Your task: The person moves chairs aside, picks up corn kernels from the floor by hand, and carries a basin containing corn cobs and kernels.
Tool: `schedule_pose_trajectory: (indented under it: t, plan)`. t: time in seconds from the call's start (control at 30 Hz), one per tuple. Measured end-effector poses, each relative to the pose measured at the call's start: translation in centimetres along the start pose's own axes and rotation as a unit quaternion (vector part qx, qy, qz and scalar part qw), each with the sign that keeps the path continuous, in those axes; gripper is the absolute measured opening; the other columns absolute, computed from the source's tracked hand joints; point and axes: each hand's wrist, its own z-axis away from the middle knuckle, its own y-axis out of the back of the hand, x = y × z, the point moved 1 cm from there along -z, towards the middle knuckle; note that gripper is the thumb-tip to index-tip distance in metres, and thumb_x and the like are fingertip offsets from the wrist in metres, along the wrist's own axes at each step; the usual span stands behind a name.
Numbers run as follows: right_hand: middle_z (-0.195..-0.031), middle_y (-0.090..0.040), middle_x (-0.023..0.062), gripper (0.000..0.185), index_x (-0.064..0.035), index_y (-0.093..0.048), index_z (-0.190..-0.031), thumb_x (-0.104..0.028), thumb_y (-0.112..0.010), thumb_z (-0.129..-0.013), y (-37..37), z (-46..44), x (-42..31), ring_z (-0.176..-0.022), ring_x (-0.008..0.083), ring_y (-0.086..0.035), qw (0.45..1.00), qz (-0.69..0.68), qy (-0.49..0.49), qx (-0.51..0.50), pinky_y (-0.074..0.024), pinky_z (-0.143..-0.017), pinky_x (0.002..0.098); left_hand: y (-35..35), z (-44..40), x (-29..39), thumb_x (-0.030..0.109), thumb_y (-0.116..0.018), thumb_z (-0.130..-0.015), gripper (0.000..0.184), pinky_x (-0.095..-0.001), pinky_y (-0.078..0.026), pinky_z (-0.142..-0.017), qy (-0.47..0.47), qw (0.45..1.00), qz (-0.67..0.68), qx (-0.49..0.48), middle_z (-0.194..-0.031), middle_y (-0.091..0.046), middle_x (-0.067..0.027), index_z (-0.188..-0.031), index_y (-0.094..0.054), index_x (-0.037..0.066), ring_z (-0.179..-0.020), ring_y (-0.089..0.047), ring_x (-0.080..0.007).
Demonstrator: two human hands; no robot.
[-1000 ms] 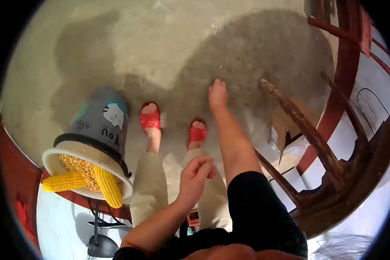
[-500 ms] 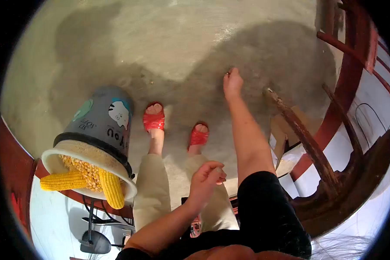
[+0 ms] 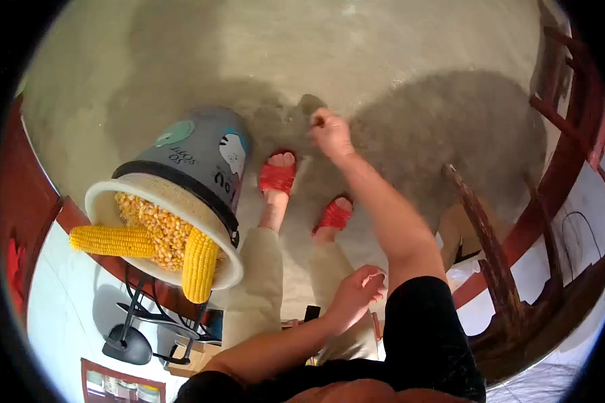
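My left hand [image 3: 357, 299] is in front of my lower body with its fingers curled in. Whether anything lies inside it I cannot make out. My right hand [image 3: 333, 136] reaches out over the floor beyond my feet, closed and slightly blurred; its contents are hidden. To the left, a white basin [image 3: 99, 200] rests on a grey bin [image 3: 198, 144] with a cartoon print. Loose corn kernels [image 3: 165, 232] fill the basin's middle. One yellow corn cob [image 3: 111, 241] lies across its left rim, another corn cob [image 3: 199, 267] at its front. Neither hand touches them.
Two red slippers [image 3: 277, 176] are on my feet on the concrete floor [image 3: 383, 40]. At right stands an upturned wooden piece with leg-like bars [image 3: 484, 235], near a cardboard box [image 3: 460, 225]. A black metal stand [image 3: 129, 342] is behind the basin.
My right hand has swung left and slightly nearer the slippers. My left hand has shifted right and down a little. The view has turned, so bin and basin appear farther right and higher.
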Motion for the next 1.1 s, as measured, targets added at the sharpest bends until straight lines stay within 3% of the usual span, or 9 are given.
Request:
schedule_pose_trajectory:
  t: [0.13, 0.3, 0.4, 0.47, 0.57, 0.73, 0.83, 1.07, 1.1]
  plan:
    - [-0.070, -0.056, 0.0117, 0.006, -0.0055, -0.053, -0.074, -0.002, -0.052, -0.068, -4.1, -2.5, 0.1, -0.058, 0.0232, -0.057, 0.926, 0.269, 0.256, 0.068, -0.0464, -0.050, 0.0354, 0.1, 0.0, -1.6, 0.017, -0.049, -0.086, 0.023, -0.0228, -0.040, -0.068, -0.064, 0.998, -0.008, -0.014, -0.085, -0.056, -0.0042, -0.102, -0.052, 0.002, -0.077, -0.050, -0.0089]
    - [-0.074, -0.057, 0.0154, 0.011, -0.0050, -0.052, -0.082, -0.007, -0.049, -0.073, -4.7, -2.4, -1.8, -0.068, 0.0278, -0.059, 0.874, 0.417, 0.246, -0.039, -0.0479, -0.056, 0.0382, -0.1, 1.3, 0.5, 0.014, -0.053, -0.084, 0.024, -0.0270, -0.041, -0.076, -0.055, 0.996, -0.073, -0.018, -0.096, -0.057, -0.0063, -0.104, -0.051, 0.000, -0.087, -0.051, -0.0124]
    - [-0.077, -0.057, 0.0175, 0.013, -0.0035, -0.053, -0.086, -0.007, -0.048, -0.075, -5.2, -1.9, -2.7, -0.071, 0.0271, -0.060, 0.848, 0.468, 0.236, -0.078, -0.0490, -0.059, 0.0378, 0.6, 1.3, -0.5, 0.011, -0.055, -0.083, 0.026, -0.0275, -0.041, -0.077, -0.039, 0.957, 0.248, -0.142, -0.098, -0.057, -0.0079, -0.105, -0.050, -0.003, -0.090, -0.051, -0.0127]
    - [-0.076, -0.057, 0.0176, 0.012, -0.0033, -0.053, -0.085, -0.007, -0.048, -0.075, -5.5, -1.8, -3.0, -0.070, 0.0264, -0.060, 0.829, 0.496, 0.244, -0.083, -0.0491, -0.058, 0.0375, 0.5, 1.2, -0.6, 0.010, -0.055, -0.082, 0.027, -0.0282, -0.042, -0.078, -0.063, 0.994, 0.025, -0.087, -0.101, -0.056, -0.0091, -0.105, -0.050, -0.004, -0.092, -0.051, -0.0132]
    - [-0.074, -0.058, 0.0163, 0.015, -0.0035, -0.054, -0.089, -0.008, -0.047, -0.075, -5.8, -3.0, -1.6, -0.069, 0.0277, -0.060, 0.827, 0.499, 0.243, -0.088, -0.0490, -0.058, 0.0374, 0.5, -0.1, -4.0, 0.009, -0.055, -0.082, 0.027, -0.0285, -0.042, -0.077, -0.046, 0.991, 0.096, -0.075, -0.100, -0.057, -0.0086, -0.105, -0.050, -0.003, -0.090, -0.051, -0.0130]
    - [-0.074, -0.060, 0.0159, 0.017, 0.0007, -0.054, -0.093, -0.007, -0.052, -0.078, -0.7, -4.0, -2.0, -0.058, 0.0265, -0.060, 0.986, 0.161, 0.025, -0.024, -0.0476, -0.051, 0.0341, -1.1, 0.9, -1.0, 0.011, -0.051, -0.084, 0.024, -0.0278, -0.043, -0.074, -0.095, 0.994, 0.006, -0.055, -0.094, -0.058, -0.0088, -0.104, -0.051, -0.002, -0.085, -0.052, -0.0133]
    - [-0.074, -0.060, 0.0138, 0.013, 0.0010, -0.054, -0.090, -0.005, -0.053, -0.079, 3.8, -2.4, -5.6, -0.054, 0.0194, -0.059, 0.979, -0.145, -0.146, -0.005, -0.0463, -0.046, 0.0281, -1.7, 1.5, 1.4, 0.017, -0.049, -0.086, 0.023, -0.0241, -0.042, -0.065, -0.043, 0.996, -0.067, -0.045, -0.084, -0.056, -0.0046, -0.101, -0.051, 0.001, -0.074, -0.051, -0.0099]
    - [-0.084, -0.061, 0.0071, 0.015, -0.0009, -0.056, -0.092, 0.000, -0.053, -0.078, 3.1, 10.2, -25.2, -0.069, 0.0142, -0.060, 0.948, -0.199, 0.098, -0.228, -0.0502, -0.061, 0.0265, -1.9, 0.4, 0.1, 0.017, -0.050, -0.084, 0.019, -0.0206, -0.041, -0.057, -0.053, 0.984, 0.114, -0.122, -0.077, -0.053, -0.0023, -0.092, -0.053, 0.001, -0.063, -0.048, -0.0076]
    - [-0.085, -0.057, 0.0085, 0.015, -0.0026, -0.056, -0.090, -0.003, -0.054, -0.076, 1.4, 11.0, -26.3, -0.071, 0.0173, -0.059, 0.923, -0.088, 0.303, -0.219, -0.0493, -0.061, 0.0281, -2.2, 0.3, 1.5, 0.017, -0.051, -0.084, 0.018, -0.0204, -0.041, -0.055, -0.022, 0.993, 0.054, -0.105, -0.077, -0.053, -0.0022, -0.091, -0.053, 0.001, -0.062, -0.047, -0.0072]
